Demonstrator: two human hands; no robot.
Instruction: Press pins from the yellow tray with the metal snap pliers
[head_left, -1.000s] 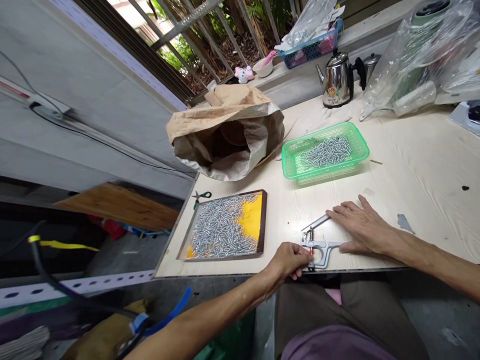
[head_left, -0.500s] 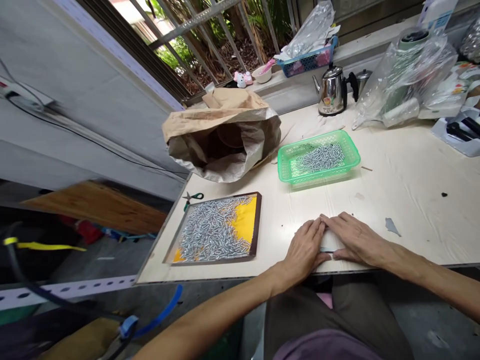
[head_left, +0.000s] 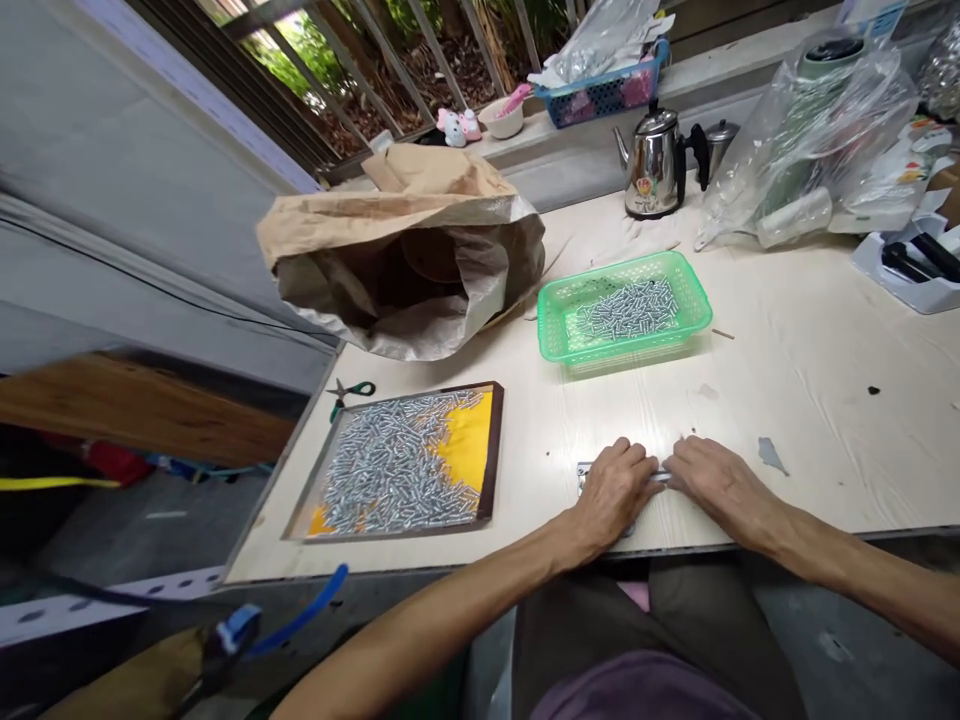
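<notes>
Close to the table's front edge, my left hand (head_left: 616, 492) has its fingers curled down over a shiny metal piece (head_left: 583, 472), whose end sticks out on the left. Much of that piece is hidden under the hand. My right hand (head_left: 718, 492) is closed just beside it, with fingertips pinched at a narrow silvery part (head_left: 661, 475) between the two hands. I cannot tell whether both bits belong to one part. Left of my hands lies a shallow tray (head_left: 491, 455) with a yellow bottom, heaped with small metal pins. Beyond them a green plastic basket (head_left: 551, 345) holds more pins.
A big open paper sack (head_left: 405, 270) stands at the back left, with scissors (head_left: 352, 390) in front of it. Behind the basket are a steel kettle (head_left: 654, 165) and a plastic bag (head_left: 806, 140). A grey scrap (head_left: 771, 455) lies right of my hands on the wooden table (head_left: 825, 400).
My hands were nearly touching over a flat pale area; now they are slightly apart. The metal piece now shows at my left hand. The view has shifted, moving the scene left.
</notes>
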